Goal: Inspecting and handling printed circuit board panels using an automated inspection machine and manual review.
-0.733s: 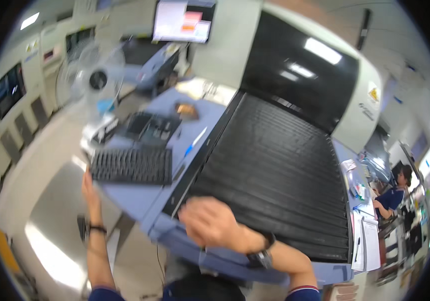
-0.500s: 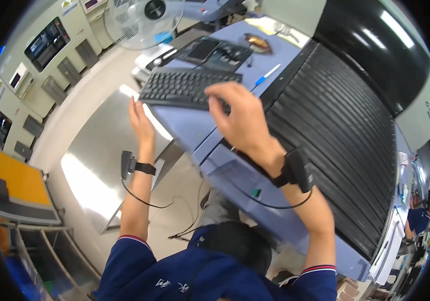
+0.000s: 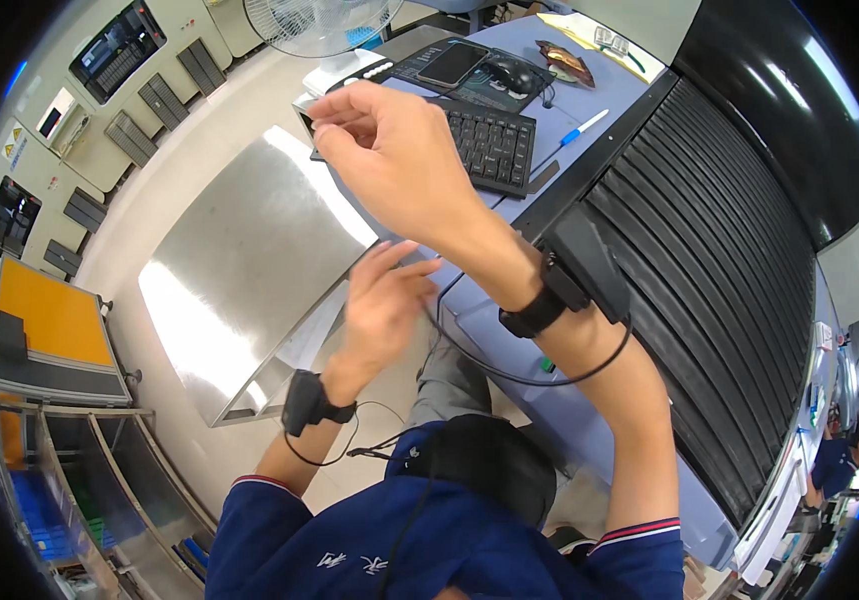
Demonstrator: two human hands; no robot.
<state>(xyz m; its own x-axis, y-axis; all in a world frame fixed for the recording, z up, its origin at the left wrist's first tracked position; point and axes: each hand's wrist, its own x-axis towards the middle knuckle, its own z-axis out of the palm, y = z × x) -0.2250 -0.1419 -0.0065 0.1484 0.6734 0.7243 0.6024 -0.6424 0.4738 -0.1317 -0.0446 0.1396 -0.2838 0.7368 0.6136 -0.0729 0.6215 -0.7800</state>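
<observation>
2 bare hands near a smooth blue desk (image 3: pixel 604 95). The right hand (image 3: pixel 394 165), fingers loosely curled toward the thumb, hides part of the black keyboard (image 3: pixel 497 148) lying on the desk; whether it holds anything, I cannot tell. The left hand (image 3: pixel 379 310), blurred, has its fingers apart. Left, a shiny metal table (image 3: pixel 249 230); right, a ribbed black cover (image 3: pixel 714 260). The fan (image 3: pixel 324 25) is cut off.

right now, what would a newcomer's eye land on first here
Probably the broad black ribbed surface filling much of the right side. Next, the right hand, loosely curled near the middle and hiding part of the black keyboard behind it. Left of the hands, a shiny metal table throws bright glare.
</observation>
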